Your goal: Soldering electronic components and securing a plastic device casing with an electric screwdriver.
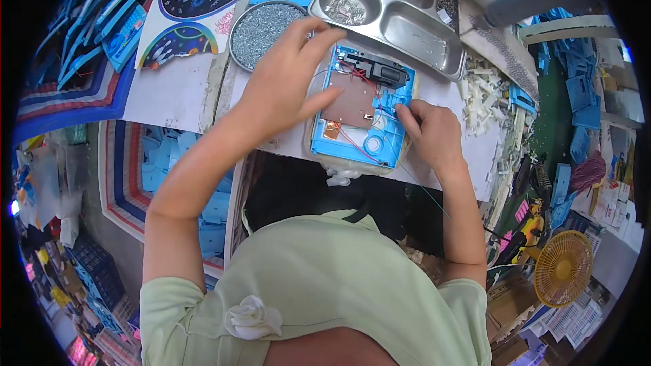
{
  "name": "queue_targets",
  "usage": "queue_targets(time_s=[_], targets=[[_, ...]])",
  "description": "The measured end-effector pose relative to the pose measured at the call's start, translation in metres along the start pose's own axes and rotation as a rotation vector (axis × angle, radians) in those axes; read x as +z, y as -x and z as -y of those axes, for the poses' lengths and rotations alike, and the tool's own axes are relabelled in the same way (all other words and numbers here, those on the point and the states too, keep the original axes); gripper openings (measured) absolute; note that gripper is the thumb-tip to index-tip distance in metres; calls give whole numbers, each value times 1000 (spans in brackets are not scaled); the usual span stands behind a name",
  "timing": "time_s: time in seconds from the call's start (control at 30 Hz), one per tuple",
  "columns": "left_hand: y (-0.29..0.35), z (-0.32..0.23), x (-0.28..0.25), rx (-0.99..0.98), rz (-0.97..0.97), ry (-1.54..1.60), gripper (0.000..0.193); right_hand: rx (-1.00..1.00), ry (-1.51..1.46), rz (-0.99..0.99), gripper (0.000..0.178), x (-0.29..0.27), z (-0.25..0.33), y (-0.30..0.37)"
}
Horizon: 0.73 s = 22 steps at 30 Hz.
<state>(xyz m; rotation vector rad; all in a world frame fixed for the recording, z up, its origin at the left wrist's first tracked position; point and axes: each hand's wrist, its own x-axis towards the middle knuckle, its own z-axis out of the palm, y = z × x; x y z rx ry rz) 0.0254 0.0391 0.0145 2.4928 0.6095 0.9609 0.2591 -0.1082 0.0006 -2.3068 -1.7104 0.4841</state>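
Note:
In front of me lies a blue plastic housing [327, 146] with its inside facing up. A brown circuit board [348, 99] sits in it, below a black module [377, 70], with thin red and blue wires around them. My left hand [288, 74] is over the housing's left side, fingers spread and thumb near the board, holding nothing visible. At the right edge of the housing, my right hand [436, 133] has its thumb and fingers curled together. Whatever they pinch is too small to make out. A thin green wire [427, 195] trails below that hand.
A round tray of small metal screws [266, 32] stands left of a steel compartment tray [415, 35]. White plastic pieces [485, 95] are heaped at the right. Printed sheets [193, 20] and blue parts [119, 27] lie left. A yellow fan [563, 268] stands lower right.

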Motion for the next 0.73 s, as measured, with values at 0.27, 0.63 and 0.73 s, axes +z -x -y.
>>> queue_targets(time_s=[0.27, 0.63, 0.73], targets=[[-12, 12, -11, -99, 590, -275, 20, -8, -132, -125, 39, 14, -2, 4], [0, -7, -37, -178, -223, -56, 10, 31, -452, 128, 36, -11, 5, 79], [14, -8, -26, -242, -98, 75, 10, 78, -527, 197, 43, -1, 3, 91]])
